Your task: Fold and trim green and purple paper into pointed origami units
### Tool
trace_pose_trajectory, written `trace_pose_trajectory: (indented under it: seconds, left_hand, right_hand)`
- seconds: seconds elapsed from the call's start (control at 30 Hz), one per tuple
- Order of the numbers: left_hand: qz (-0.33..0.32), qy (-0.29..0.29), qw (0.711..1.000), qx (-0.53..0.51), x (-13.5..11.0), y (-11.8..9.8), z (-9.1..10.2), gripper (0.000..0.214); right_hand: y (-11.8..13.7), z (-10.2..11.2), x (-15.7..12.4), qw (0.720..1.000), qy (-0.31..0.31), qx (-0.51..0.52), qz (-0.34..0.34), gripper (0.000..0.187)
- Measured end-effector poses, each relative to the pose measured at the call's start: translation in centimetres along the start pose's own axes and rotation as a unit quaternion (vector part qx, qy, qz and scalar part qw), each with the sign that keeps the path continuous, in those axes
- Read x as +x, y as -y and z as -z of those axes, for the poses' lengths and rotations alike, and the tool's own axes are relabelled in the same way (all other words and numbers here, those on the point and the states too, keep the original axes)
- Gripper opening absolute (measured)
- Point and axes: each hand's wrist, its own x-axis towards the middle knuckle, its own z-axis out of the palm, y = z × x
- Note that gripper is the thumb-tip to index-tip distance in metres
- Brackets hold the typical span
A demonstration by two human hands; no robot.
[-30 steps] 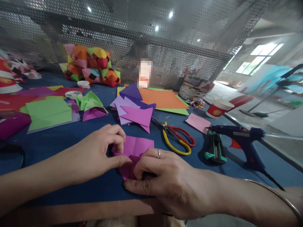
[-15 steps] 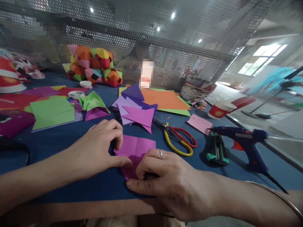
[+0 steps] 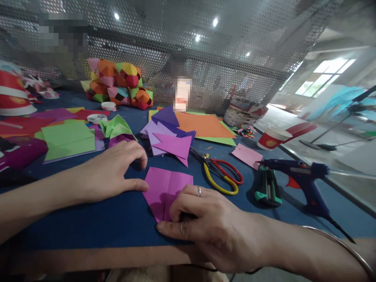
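Note:
A creased magenta paper sheet (image 3: pixel 164 186) lies flat near the table's front edge, its lower left side folded in at a slant. My right hand (image 3: pixel 202 223), with a ring, has its fingers curled on the lower right of the sheet and its thumb at the bottom corner; what lies under the curled fingers is hidden. My left hand (image 3: pixel 114 172) is beside the sheet's left edge, thumb and fingers apart, the thumb tip at the edge. Beyond the sheet are folded magenta and purple paper pieces (image 3: pixel 174 145). Right of those lie scissors (image 3: pixel 221 172) with red and yellow handles.
On the right are a blue glue gun (image 3: pixel 305 172), a green-black cutter (image 3: pixel 268 190), a pink paper (image 3: pixel 247 156) and a paper cup (image 3: pixel 273 138). Green sheets (image 3: pixel 69 139) lie at left. Colourful paper models (image 3: pixel 117 84) stand behind, near a perforated screen (image 3: pixel 205 70).
My left hand has drawn back to the left, off the magenta paper, and its fingers have spread. The right hand stays in place on the sheet.

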Motion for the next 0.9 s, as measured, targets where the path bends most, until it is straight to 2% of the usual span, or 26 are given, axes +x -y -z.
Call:
trace_pose_trajectory:
  seconds: [0.07, 0.1, 0.13, 0.23, 0.33, 0.5, 0.57, 0.63, 0.67, 0.73, 0.8, 0.9]
  left_hand:
    - [-0.062, -0.021, 0.998, -0.022, -0.4, -0.3, -0.3, 0.030]
    - [-0.104, -0.021, 0.994, -0.037, -0.6, -0.6, -0.4, 0.017]
    - [-0.152, -0.018, 0.987, -0.054, -0.8, -1.1, -0.4, 0.014]
    - [-0.273, 0.048, 0.957, -0.089, -1.2, -2.6, -0.6, 0.057]
    - [-0.308, 0.087, 0.941, -0.108, -1.2, -3.4, -0.9, 0.059]
    - [-0.330, 0.058, 0.937, -0.095, -0.9, -3.3, -1.3, 0.051]
    - [-0.327, 0.055, 0.940, -0.084, -1.0, -3.4, -1.2, 0.052]
    - [-0.313, 0.060, 0.945, -0.074, -1.2, -3.5, -0.9, 0.052]
    - [-0.308, 0.061, 0.947, -0.073, -1.4, -3.5, -0.8, 0.052]
    - [-0.303, 0.065, 0.948, -0.076, -1.5, -3.5, -0.6, 0.050]
    - [-0.305, 0.063, 0.946, -0.088, -1.4, -3.4, -0.7, 0.049]
    - [-0.316, 0.053, 0.940, -0.117, -1.1, -3.2, -1.2, 0.046]
  right_hand:
    - [0.0, -0.1, 0.0, 1.000, -0.009, -0.006, 0.003, 0.037]
    - [0.1, -0.1, 0.0, 1.000, -0.010, -0.008, 0.003, 0.037]
    - [0.1, -0.1, 0.0, 1.000, -0.010, -0.010, 0.003, 0.036]
    - [0.2, -0.3, -0.1, 1.000, -0.010, -0.014, 0.000, 0.031]
    - [0.2, -0.4, -0.1, 1.000, -0.017, -0.024, 0.005, 0.032]
    - [0.3, -0.2, -0.1, 0.998, -0.048, -0.034, 0.004, 0.035]
    - [0.1, 0.4, -0.3, 0.992, -0.098, -0.069, -0.047, 0.040]
    - [-0.2, 1.3, -0.7, 0.970, -0.138, -0.131, -0.148, 0.042]
    - [-0.4, 1.8, -0.9, 0.955, -0.135, -0.164, -0.209, 0.039]
    - [-0.7, 2.9, -1.3, 0.914, -0.077, -0.219, -0.333, 0.029]
    - [-0.7, 3.8, -1.3, 0.875, -0.013, -0.229, -0.426, 0.023]
    - [-0.3, 4.4, -0.4, 0.843, 0.038, -0.211, -0.493, 0.025]
